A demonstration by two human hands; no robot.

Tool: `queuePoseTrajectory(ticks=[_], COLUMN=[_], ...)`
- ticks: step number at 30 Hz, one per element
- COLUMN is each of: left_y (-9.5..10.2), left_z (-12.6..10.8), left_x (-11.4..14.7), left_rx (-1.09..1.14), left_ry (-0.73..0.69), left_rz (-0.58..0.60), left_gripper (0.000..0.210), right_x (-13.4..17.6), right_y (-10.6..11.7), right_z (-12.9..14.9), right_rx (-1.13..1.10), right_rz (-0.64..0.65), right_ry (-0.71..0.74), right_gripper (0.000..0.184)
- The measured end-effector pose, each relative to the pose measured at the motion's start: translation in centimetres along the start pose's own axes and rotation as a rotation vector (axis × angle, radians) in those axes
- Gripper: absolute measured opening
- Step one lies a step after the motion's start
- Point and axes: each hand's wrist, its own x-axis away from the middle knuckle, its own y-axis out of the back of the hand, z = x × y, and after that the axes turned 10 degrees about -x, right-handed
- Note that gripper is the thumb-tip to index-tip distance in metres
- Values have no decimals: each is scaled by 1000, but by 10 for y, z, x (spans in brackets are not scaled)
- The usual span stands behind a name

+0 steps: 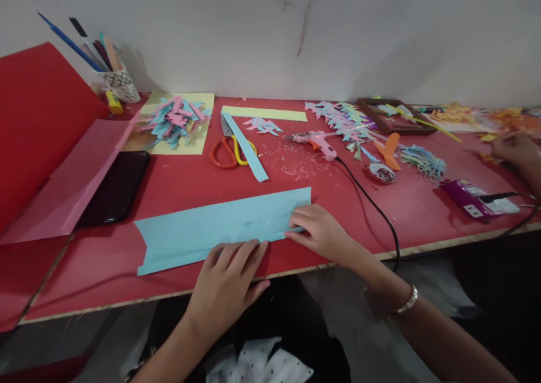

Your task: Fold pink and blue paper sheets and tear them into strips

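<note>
A light blue sheet of paper [220, 219] lies on the red table near its front edge, with a narrow fold along its near side. My right hand [319, 231] pinches the folded edge at the sheet's right end between thumb and fingers. My left hand [230, 276] rests with fingertips on the near edge, around the middle of the sheet, its fingers stretched out and the thumb apart. Behind the sheet lie scissors [234, 149] with red and yellow handles, partly under a blue paper strip [245, 146].
A pink glue gun [316, 142] lies at the centre, its cord trailing over the front edge. Paper cuttings [175, 121] are heaped at back left beside a black phone [116, 188] and pen cup [120, 84]. A purple power adapter [471, 197] and another person's hand [518, 149] are at right.
</note>
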Motion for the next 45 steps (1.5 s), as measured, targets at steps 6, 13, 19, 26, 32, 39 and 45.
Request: queuePoseTrajectory(ticks=[6,13,19,26,32,39,45], left_y=[-2,-4,-4,-4,-3,-2,-1], left_z=[-9,-12,-11,-11,-11,-12,-12], left_x=[3,3,3,4,3,3,3], left_rx=[-30,-32,-34,-16,-4,6,5], left_ry=[61,92,89,90,81,108,112], left_rz=[-19,-42,-36,-13,-34,18,29], left_gripper=[42,44,43,43,42,42,43], right_x=[13,12,14,20,30,30,31], right_y=[5,2,2,3,10,8,6], right_z=[-6,0,0,-7,-13,-11,-12], right_rx=[-58,25,-7,-45,-18,-4,-19], right_rz=[-54,-46,-76,-108,-135,-184,-219], right_ry=[-119,-149,-200,-233,-292,-317,-304], right_gripper=[25,26,23,25,27,27,28])
